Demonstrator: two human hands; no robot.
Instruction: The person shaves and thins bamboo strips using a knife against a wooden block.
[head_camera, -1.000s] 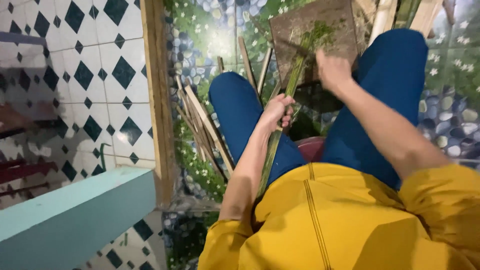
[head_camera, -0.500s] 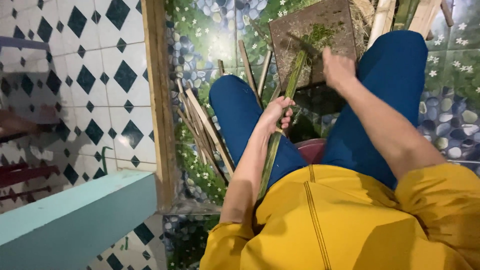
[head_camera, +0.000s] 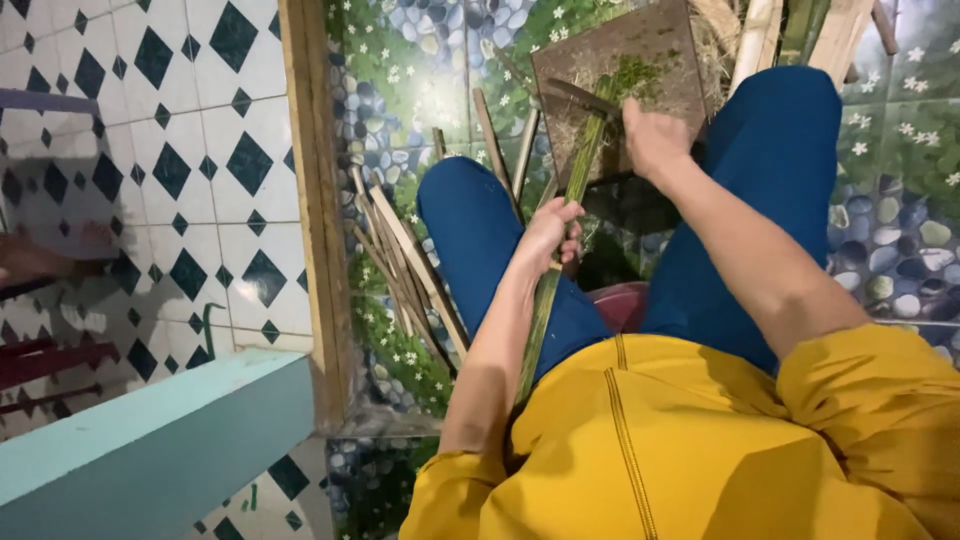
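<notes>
Looking down, I see a floor (head_camera: 400, 70) printed with pebbles and flowers, a wooden door frame (head_camera: 312, 210) at nine o'clock, and black-diamond white tiles (head_camera: 150, 150) beyond. A long green bamboo strip (head_camera: 562, 235) runs from six toward twelve o'clock between my blue-trousered knees, its far end on a brown wooden chopping board (head_camera: 640, 50). My left hand (head_camera: 548, 232) has its grip clamped around the strip mid-length. My right hand (head_camera: 652, 135) is closed on a dark blade (head_camera: 580, 97) lying across the strip's top. Split pale bamboo slats (head_camera: 405, 265) lie at ten o'clock.

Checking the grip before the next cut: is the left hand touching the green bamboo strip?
Touching. The head view shows the left hand with fingers curled around the green bamboo strip, which runs through the closed grip.
</notes>
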